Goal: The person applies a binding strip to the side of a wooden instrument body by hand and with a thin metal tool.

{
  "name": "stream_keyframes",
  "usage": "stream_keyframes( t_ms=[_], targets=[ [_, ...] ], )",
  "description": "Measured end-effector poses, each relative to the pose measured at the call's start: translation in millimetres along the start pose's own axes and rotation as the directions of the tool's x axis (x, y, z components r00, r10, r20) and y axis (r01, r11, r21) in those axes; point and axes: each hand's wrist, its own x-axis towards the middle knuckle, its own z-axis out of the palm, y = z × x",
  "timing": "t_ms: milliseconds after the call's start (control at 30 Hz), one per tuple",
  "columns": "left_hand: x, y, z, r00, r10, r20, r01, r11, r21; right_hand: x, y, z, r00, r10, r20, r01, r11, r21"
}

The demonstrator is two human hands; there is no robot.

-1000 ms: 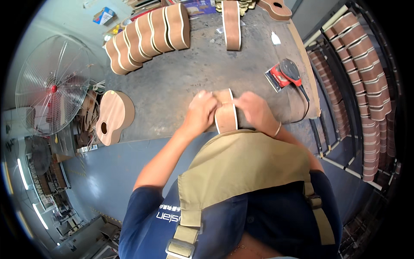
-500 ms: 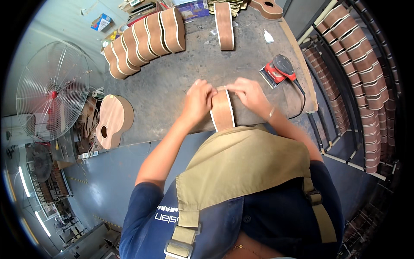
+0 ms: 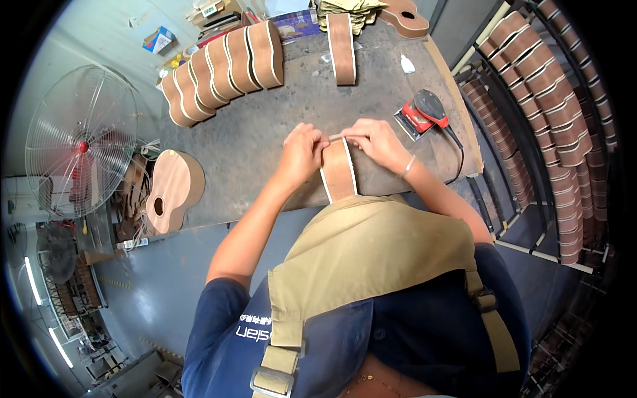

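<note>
the nearest thing past the tan apron [image 3: 378, 239] is a small wooden instrument body [image 3: 338, 174] at the near edge of the workbench [image 3: 259, 142]. it's set with its side panel facing up, so you mostly see a reddish-brown band with grain along it and white trim down both edges. the apron hides its near end.

left hand [image 3: 302, 151] is curled up tight, thumb and fingertips together at the far left corner of that band. right hand [image 3: 377, 142] is across from it, fingers bent, thumb and index nearly closed. between them they're pinching a thin strip [image 3: 338, 137] that runs across the far end, too small to tell what it is.

compared to a second ago, both hands have gone up the band: they were further down it, nearer the apron, with the right one blurred. half a second ago they were already about here, so not much change since.

further back, a red and black sander [image 3: 423, 113] sits near the right edge of the bench, and another body [image 3: 176, 191] lies by the left edge. a row of bodies [image 3: 225, 71] stands toward the far left corner, with a single upright body [image 3: 342, 50] by the far edge.
</note>
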Motion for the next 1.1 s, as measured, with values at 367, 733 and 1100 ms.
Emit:
stream_keyframes(
  t_ms=[367,733,1100],
  targets=[
    [-69,24,-2,0.84,0.533,0.104,-0.543,0.823,0.165,-82,-21,10,0.947,-0.322,-0.007,0.314,0.926,-0.208],
    [-76,20,2,0.792,0.396,0.465,-0.337,0.918,-0.209,-105,-41,-5,0.945,0.065,0.32,-0.106,0.988,0.113],
    [-35,22,-13,0.954,0.298,0.04,-0.3,0.952,0.055,-47,-20,0,0.959,-0.277,-0.064,0.26,0.945,-0.196]
  ],
)
